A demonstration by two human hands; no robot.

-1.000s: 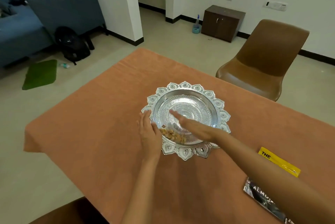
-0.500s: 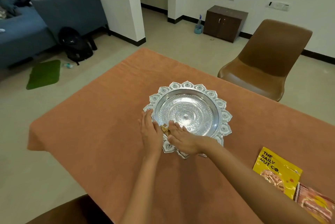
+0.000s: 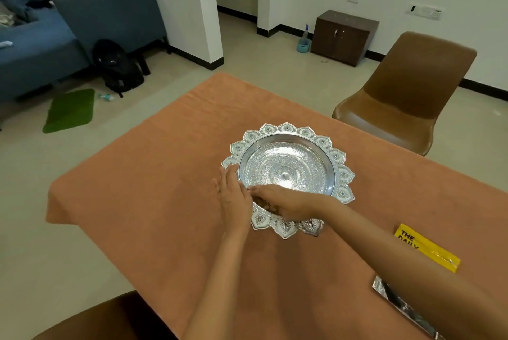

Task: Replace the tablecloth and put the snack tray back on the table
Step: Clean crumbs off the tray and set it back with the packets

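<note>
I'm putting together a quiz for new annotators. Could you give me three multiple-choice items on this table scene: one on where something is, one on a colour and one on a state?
1. Where does the yellow packet lie relative to the tray?
A. inside it
B. to its right, nearer the person
C. to its left

2. What colour is the tablecloth?
A. white
B. blue
C. orange

3. How does the tray stand?
A. upright on the tablecloth
B. upside down
C. lifted clear of the tablecloth

Answers:
1 B: the packet lies flat on the cloth, right of the tray and nearer the camera.
2 C: the whole covered tabletop is a plain orange.
3 A: the embossed bowl faces up and the tray rests on the cloth.
</note>
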